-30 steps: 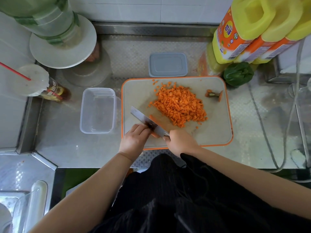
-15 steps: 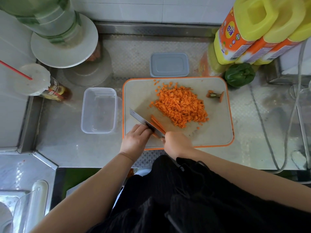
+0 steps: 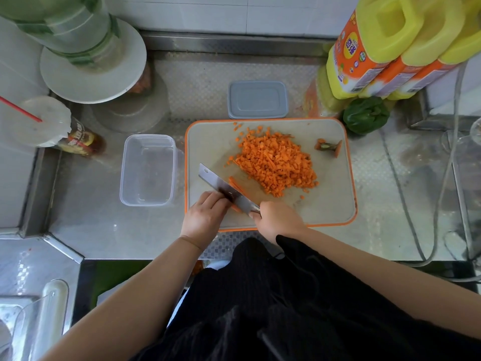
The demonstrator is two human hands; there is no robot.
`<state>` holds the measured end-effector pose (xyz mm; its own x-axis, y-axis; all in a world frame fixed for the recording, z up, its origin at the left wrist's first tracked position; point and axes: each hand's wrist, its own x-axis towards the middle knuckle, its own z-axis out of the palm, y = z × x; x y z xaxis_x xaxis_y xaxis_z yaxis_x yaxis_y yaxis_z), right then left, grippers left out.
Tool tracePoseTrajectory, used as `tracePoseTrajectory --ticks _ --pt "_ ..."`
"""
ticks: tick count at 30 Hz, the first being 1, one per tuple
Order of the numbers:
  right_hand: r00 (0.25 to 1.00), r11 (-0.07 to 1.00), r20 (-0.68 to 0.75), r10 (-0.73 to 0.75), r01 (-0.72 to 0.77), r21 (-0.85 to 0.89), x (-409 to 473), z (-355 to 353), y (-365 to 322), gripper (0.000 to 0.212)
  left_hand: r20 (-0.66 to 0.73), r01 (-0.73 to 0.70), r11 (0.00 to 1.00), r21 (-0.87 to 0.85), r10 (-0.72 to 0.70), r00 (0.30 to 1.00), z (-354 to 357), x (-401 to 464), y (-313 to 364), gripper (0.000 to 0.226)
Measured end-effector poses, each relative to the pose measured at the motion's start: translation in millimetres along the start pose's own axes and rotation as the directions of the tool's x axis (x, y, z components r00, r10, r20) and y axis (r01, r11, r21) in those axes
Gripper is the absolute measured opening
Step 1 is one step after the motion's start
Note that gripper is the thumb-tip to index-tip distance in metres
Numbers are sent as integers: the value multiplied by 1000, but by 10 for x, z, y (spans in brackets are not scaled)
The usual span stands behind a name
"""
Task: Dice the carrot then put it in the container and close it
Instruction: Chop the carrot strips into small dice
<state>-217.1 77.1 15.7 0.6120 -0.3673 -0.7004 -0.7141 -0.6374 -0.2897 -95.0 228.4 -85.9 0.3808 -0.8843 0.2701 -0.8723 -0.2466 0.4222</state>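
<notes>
A heap of diced carrot (image 3: 276, 164) lies on the orange-rimmed cutting board (image 3: 333, 199). Near the board's front left, a few carrot strips (image 3: 235, 185) lie under a cleaver (image 3: 223, 188). My right hand (image 3: 278, 220) grips the cleaver's handle. My left hand (image 3: 205, 217) has curled fingers that hold the near end of the strips against the blade's left side. A clear empty container (image 3: 147, 169) stands left of the board. Its grey lid (image 3: 257, 99) lies behind the board. The carrot's cut top (image 3: 328, 146) sits at the board's far right.
Yellow detergent jugs (image 3: 390, 45) and a green pepper (image 3: 365, 116) stand at the back right. A large water bottle on a white base (image 3: 91, 56) and a lidded cup with a red straw (image 3: 44, 121) are at the back left. Cables (image 3: 406, 204) run along the counter's right side.
The cleaver and my right hand shifted slightly left and back along the strips. My left hand stayed on the strips' near end.
</notes>
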Motion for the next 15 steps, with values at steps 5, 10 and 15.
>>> tracePoseTrajectory --ticks 5,10,15 --pt "1000 1000 19 -4 4 -23 6 -6 -17 27 7 13 1000 13 -13 1000 2 0 16 20" --pt "1000 999 17 10 -9 -41 49 55 -34 18 26 21 1000 15 -21 999 6 -16 6 24" --pt "1000 1000 20 -15 15 -9 88 85 -98 13 1 34 999 -14 -34 999 10 -25 27 22"
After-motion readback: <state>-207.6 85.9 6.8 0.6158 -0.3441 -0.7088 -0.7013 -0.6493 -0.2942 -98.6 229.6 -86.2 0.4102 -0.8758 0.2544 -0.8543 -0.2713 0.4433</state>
